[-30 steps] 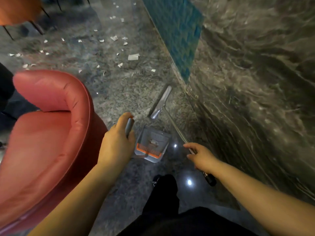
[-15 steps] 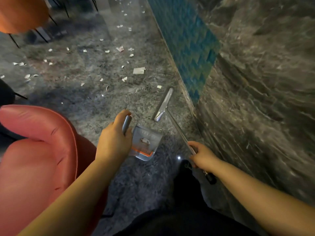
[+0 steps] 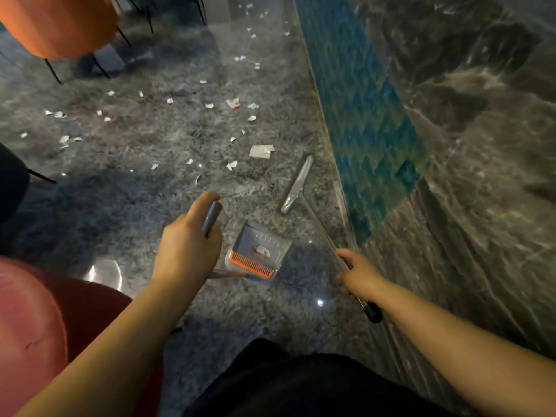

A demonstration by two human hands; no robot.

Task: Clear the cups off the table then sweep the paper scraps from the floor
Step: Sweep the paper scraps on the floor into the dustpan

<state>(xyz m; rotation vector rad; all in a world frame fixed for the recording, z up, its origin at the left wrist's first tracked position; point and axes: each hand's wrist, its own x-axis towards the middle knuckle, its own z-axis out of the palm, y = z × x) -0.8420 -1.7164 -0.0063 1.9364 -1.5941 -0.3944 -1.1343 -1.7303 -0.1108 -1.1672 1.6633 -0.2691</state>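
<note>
My left hand (image 3: 188, 248) grips the grey handle of a dustpan (image 3: 258, 252), whose grey pan with an orange comb edge hangs low over the floor; a small scrap lies inside it. My right hand (image 3: 359, 273) holds the thin shaft of a broom, and the grey broom head (image 3: 298, 183) rests on the floor close to the wall. White paper scraps (image 3: 261, 151) lie scattered over the dark marble floor ahead, the largest just left of the broom head. No cups or table are in view.
A red armchair (image 3: 36, 326) fills the lower left. An orange chair (image 3: 57, 22) on thin black legs stands at the far left. A marble and blue-tiled wall (image 3: 421, 145) runs along the right. My dark-trousered leg is at the bottom centre.
I have walked forward: the red armchair has slid back to the lower left and the scraps are nearer. Both hands keep their hold on dustpan and broom.
</note>
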